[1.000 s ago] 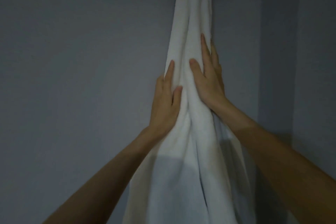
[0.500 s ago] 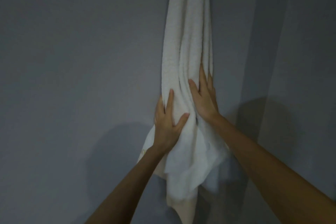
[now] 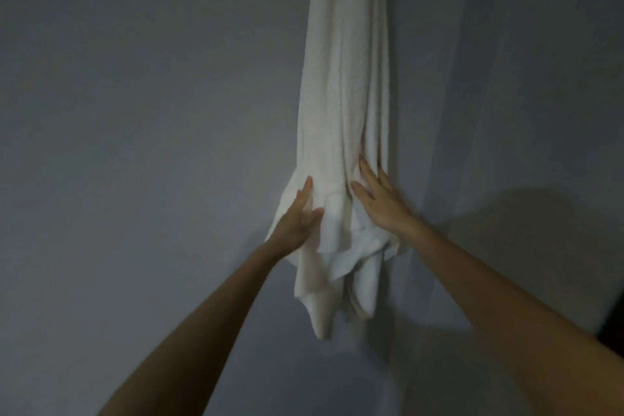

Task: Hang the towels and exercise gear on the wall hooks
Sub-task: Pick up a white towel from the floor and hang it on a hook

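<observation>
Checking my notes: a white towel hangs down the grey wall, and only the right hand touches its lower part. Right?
Not quite: the head view shows both hands on it. The left hand rests on the lower part of the white towel too, beside the right hand. It does hang down the grey wall.

A plain grey-blue wall point(image 3: 135, 111) fills the view from 7 o'clock round to 12 o'clock, smooth and dimly lit. Toward 2 o'clock faint upright edges run down it, and a second wall face point(image 3: 567, 78) lies beyond them. A soft, rounded shadow point(image 3: 526, 223) spreads at 4 o'clock. Lower at the right edge sits a small black patch point(image 3: 613, 324), too dark to identify.
</observation>
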### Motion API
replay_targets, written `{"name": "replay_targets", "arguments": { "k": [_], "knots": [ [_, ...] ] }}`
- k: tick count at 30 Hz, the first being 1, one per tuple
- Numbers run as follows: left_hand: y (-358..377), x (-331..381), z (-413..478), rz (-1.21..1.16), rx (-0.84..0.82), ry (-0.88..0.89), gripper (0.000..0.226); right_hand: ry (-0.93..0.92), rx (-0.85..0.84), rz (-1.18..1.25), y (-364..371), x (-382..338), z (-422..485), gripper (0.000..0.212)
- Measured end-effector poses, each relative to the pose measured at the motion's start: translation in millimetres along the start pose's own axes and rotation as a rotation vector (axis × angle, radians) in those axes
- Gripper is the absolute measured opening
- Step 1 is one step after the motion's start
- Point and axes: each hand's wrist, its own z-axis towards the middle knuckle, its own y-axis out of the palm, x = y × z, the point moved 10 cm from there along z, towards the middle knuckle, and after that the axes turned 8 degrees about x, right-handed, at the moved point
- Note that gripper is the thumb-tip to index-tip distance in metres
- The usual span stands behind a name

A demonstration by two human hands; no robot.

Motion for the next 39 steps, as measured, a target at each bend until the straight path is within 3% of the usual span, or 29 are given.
{"name": "replay_targets", "arguments": {
  "k": [3,6,13,17,30,39],
  "knots": [
    [-16.3,11.6,-32.9,0.034,0.019,-0.047,0.060,-0.002,0.014,-0.033,-18.5,-5.4,-25.7,0.059],
    [-38.4,34.8,-67.8,0.143,0.088,-0.031,0.059,-0.065,0.138,-0.102,-49.9,-27.6,-59.9,0.062],
    [-91.8,106.9,-149.1,0.758,0.169,0.202,0.056,-0.291,0.270,-0.112,-98.9,-101.7,-142.7,0.057],
    [-122.8,124.1,-192.3,0.869,0.236,0.212,0.056,-0.344,0.267,-0.188,-99.4,-133.6,-189.2,0.053],
    [-265.0,76.5,-369.8,0.972,0.225,0.191,0.055,-0.399,0.154,-0.146,10.6,-269.6,-356.2,0.053],
    [-381.8,-21.4,-508.2,0.986,0.179,-0.011,0.057,-0.373,-0.125,-0.089,135.3,-361.3,-460.2,0.051]
  ]
}}
